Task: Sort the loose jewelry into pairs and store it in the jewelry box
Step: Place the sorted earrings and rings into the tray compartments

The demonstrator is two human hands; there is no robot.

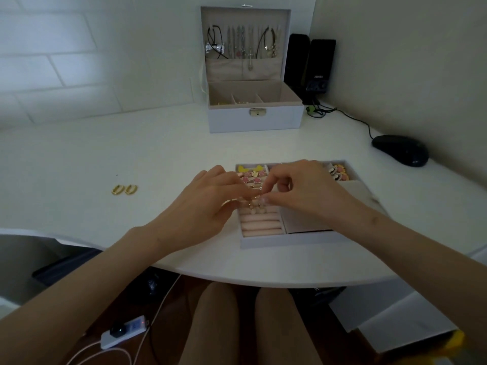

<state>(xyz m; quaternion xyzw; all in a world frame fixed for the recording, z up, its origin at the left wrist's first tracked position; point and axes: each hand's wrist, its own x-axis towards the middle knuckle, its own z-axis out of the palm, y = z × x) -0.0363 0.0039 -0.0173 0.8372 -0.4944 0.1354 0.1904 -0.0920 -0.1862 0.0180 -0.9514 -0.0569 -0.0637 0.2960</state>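
A white jewelry tray (290, 239) with pink ring rolls (261, 223) lies at the table's near edge. Small pink and yellow pieces (253, 175) fill its far rows. Both hands meet over the rolls. My left hand (208, 204) and my right hand (300, 191) pinch a small gold piece (257, 204) between their fingertips, just above the rolls. A pair of gold hoop earrings (124, 189) lies loose on the table to the left. The open jewelry box (254, 111) stands at the back, with necklaces (242, 43) hanging in its lid.
A black mouse (400, 150) sits at the right with its cable running back to two black speakers (311, 64). Wall lies close behind and to the right. Below the curved table edge are my knees, a white power strip (123, 331) and cables.
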